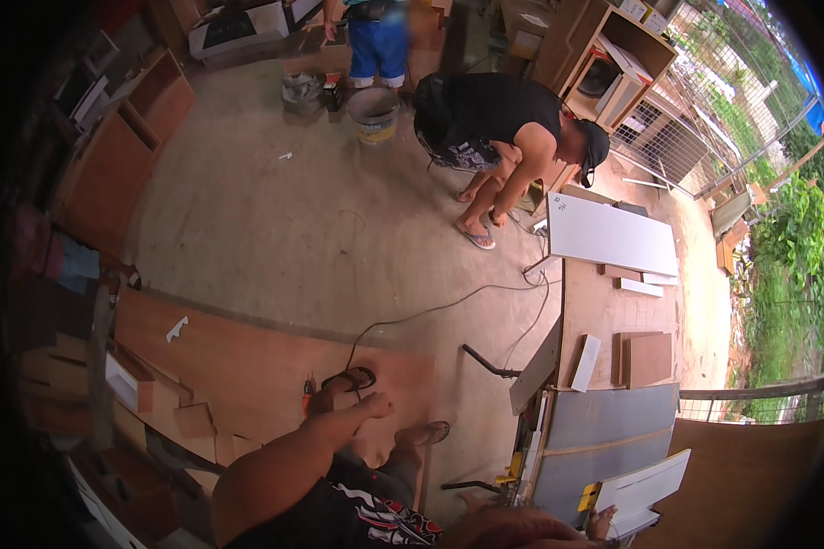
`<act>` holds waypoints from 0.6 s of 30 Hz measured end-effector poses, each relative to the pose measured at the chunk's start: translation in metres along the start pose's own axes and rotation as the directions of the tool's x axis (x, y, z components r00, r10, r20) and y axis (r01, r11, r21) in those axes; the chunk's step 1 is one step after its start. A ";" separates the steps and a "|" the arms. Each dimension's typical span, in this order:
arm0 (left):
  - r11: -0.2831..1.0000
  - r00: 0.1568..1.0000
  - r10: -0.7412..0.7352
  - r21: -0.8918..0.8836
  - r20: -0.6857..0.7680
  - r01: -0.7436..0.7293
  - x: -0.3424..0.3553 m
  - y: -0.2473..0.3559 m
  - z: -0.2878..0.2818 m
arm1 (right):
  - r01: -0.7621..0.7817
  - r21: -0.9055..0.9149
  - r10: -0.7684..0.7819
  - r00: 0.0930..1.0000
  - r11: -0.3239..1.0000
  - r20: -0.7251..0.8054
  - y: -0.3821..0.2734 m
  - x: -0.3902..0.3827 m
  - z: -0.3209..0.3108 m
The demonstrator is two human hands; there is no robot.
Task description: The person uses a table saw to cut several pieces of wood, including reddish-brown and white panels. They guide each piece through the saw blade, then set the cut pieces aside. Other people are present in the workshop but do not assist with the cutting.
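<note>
While the left hand (375,406) hangs over a brown sheet (247,334), fingers curled together, right hand (601,523) at a white board (648,482), finger grip unclear

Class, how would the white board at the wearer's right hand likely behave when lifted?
The white board looks straight-edged, so probably stiff. Its smooth-looking face may slip. With the right hand near one end, it might tip.

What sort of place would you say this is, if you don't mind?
Probably a carpentry or furniture workshop: cut boards lie on a work surface, a wooden cabinet stands at the left, and the right hand is at a white board.
</note>
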State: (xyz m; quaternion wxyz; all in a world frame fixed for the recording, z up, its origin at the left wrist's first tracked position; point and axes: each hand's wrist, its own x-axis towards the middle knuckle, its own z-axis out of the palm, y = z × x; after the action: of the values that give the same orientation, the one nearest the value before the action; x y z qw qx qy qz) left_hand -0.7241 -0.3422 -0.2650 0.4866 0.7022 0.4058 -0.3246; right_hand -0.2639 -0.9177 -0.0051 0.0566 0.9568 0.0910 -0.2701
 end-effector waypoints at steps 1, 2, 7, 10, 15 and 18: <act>1.000 1.000 -0.008 0.003 0.017 0.008 0.002 0.001 0.001 | -0.010 0.006 0.010 1.000 1.000 -0.004 0.005 -0.006 0.002; 1.000 1.000 -0.019 0.001 0.023 0.019 0.004 0.001 -0.002 | -0.011 0.016 0.011 1.000 1.000 -0.008 0.008 -0.007 0.004; 0.998 0.992 0.068 0.014 -0.105 -0.067 0.012 -0.031 0.014 | 0.087 -0.072 -0.090 0.995 0.994 -0.041 0.029 0.032 0.009; 0.991 0.978 0.123 0.074 -0.167 -0.112 0.029 -0.038 0.011 | 0.045 -0.092 -0.049 0.998 0.995 -0.049 0.035 0.028 0.020; 0.994 0.977 0.101 0.069 -0.188 -0.089 0.018 -0.023 -0.007 | 0.004 -0.027 -0.005 0.999 1.000 -0.031 0.006 0.009 0.018; 0.999 0.998 0.036 0.031 -0.048 -0.034 0.019 -0.013 0.002 | 0.069 -0.085 -0.077 0.993 0.994 -0.091 0.039 0.024 0.017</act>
State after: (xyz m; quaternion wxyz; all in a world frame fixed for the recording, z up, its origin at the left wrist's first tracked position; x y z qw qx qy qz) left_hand -0.7273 -0.3364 -0.2873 0.4717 0.7241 0.4002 -0.3049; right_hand -0.2449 -0.9548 -0.0301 0.0812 0.9615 0.1396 -0.2225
